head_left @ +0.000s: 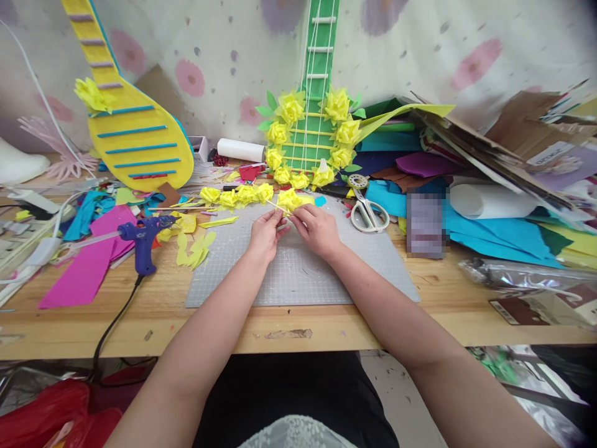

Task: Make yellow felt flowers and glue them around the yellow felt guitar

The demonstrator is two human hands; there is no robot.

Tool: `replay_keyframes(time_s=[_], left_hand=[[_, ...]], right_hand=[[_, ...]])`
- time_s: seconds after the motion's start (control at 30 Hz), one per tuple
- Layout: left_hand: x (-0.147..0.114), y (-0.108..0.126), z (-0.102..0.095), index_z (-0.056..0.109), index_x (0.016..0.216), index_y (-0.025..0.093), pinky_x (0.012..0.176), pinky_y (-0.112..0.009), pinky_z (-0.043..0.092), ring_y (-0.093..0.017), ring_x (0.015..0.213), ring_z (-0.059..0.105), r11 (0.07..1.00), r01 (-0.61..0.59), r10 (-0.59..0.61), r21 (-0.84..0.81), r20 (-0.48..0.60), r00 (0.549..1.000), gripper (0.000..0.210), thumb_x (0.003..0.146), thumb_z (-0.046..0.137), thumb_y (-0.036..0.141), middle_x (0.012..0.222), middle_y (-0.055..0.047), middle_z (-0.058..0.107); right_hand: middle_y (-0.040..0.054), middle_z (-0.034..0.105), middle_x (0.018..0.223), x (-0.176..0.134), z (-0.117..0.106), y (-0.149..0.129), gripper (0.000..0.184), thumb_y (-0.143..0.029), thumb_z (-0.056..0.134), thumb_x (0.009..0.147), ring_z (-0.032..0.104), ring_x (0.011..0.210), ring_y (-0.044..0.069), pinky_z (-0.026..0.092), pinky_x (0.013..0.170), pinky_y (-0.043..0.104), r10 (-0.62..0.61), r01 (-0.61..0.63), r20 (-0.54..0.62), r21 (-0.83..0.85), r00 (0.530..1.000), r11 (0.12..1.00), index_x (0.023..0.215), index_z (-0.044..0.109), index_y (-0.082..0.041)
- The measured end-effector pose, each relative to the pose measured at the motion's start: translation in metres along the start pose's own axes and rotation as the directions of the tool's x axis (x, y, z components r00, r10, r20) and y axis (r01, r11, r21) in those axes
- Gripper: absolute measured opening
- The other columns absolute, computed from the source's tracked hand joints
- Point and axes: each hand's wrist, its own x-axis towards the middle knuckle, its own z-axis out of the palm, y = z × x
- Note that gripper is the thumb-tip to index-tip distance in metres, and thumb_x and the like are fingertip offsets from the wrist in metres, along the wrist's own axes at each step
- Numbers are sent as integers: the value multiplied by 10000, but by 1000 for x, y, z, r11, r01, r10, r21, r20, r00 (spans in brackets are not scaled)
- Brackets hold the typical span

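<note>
At wooden table (326,326), hands (319,230), mat (298,287), floral curtain (401,62)

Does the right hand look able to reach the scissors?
Probably yes: the scissors lie to the right of the right hand, nothing visibly between, though that hand seems busy with a pale stick.

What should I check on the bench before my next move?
1. Thin pale stick gripped: ok, between the fingers of the left hand and right hand.
2. Yellow flower just beyond the hands joined to that stick: cannot tell.
3. Glue gun off the cutting mat: ok, lying to its left.
4. Glue gun hot: cannot tell.
5. Mat clear of scraps: not ok, yellow paper pieces overlap its left edge.
6. Scissors within reach: probably ok, at the mat's right side.
</note>
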Motion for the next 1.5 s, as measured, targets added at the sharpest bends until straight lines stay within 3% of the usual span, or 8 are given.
replay_keyframes(time_s=[0.17,0.4,0.57,0.8,0.97,1.13,1.23,1.5], left_hand=[[1,2,-1,609,743,153,607,-184,481,-54,605,571,998,-49,49,-42,15,999,77,786,552,128,721,12,626],[3,5,-4,636,787,137,655,-211,496,-99,714,645,994,-101,102,49,-33,994,82,766,562,109,859,-37,681],[4,6,-5,632,766,127,730,-252,504,-127,779,662,992,-111,113,54,-37,993,69,744,576,93,866,-62,689],[5,6,-6,651,734,115,842,-309,492,-127,756,664,996,-77,74,45,62,995,145,692,556,13,783,-53,693],[5,6,-7,661,752,106,883,-329,481,-146,795,668,998,-62,61,-3,162,985,213,670,523,-35,802,-67,697],[6,3,-9,661,808,128,891,-328,482,-164,906,651,996,-92,88,7,227,970,161,681,606,45,872,-76,700],[5,1,-8,656,787,136,863,-313,497,-161,916,647,993,-117,108,33,207,972,132,670,642,77,859,-63,700],[5,-2,-5,622,695,116,824,-309,503,-125,751,659,991,-130,127,21,102,987,39,683,642,85,750,-41,679]], right_hand=[[96,577,1009,0,0,-1,365,-407,363,902,524,764,144,307,558,250,66,-66,17,-23,998,998,899,641,-171],[65,639,813,1,6,7,333,-365,357,911,546,711,153,315,580,251,129,-132,116,16,985,991,901,635,-182],[72,652,853,0,10,14,294,-339,406,892,572,780,162,372,651,253,110,-119,68,149,992,982,916,655,-184],[60,639,780,1,11,20,279,-372,477,842,558,726,155,404,680,271,176,-185,60,384,983,904,829,682,-183],[27,628,737,4,10,19,264,-425,569,752,536,703,145,395,675,282,318,-364,190,615,929,699,709,669,-184],[-58,394,469,6,-1,13,301,-460,654,634,316,444,62,239,444,225,445,-588,434,750,783,304,675,626,-163],[-96,310,438,7,-5,9,327,-439,713,566,231,401,40,157,402,211,450,-610,510,785,733,105,687,562,-176],[-111,296,415,9,-4,4,389,-400,749,546,193,360,14,96,363,197,392,-618,579,785,715,-33,590,428,-185]])
